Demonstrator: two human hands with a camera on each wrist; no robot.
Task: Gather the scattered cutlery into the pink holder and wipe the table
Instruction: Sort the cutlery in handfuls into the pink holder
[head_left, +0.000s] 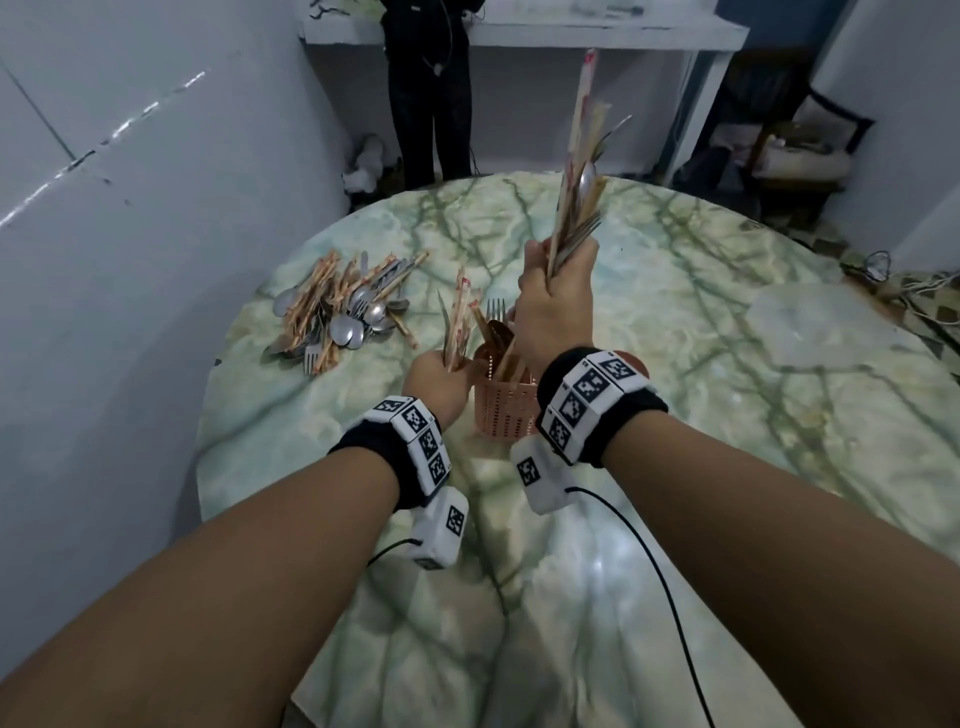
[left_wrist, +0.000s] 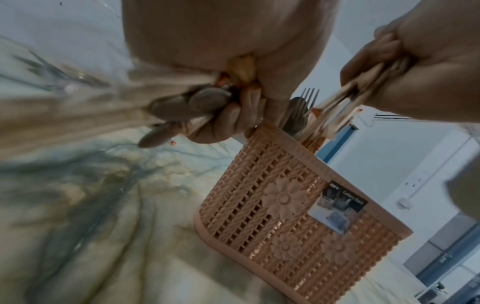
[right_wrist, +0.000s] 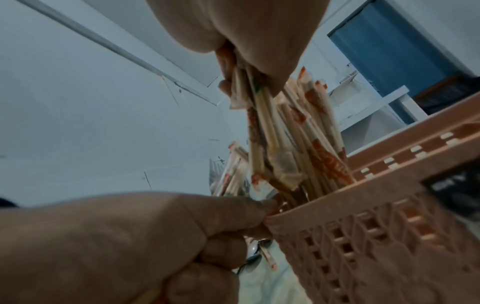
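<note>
Right hand (head_left: 558, 306) clenches an upright cutlery bundle (head_left: 579, 176) directly above the pink holder (head_left: 506, 410), left hand (head_left: 441, 379) gripping cutlery at its 9 o'clock.

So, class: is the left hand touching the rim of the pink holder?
Touching. The right wrist view shows the left hand with a fingertip pressed against the pink holder at its rim.

Dim, bluish light | glare on table (head_left: 587, 577) | edges bowed | wrist views motion-blurred, perhaps also defocused
</note>
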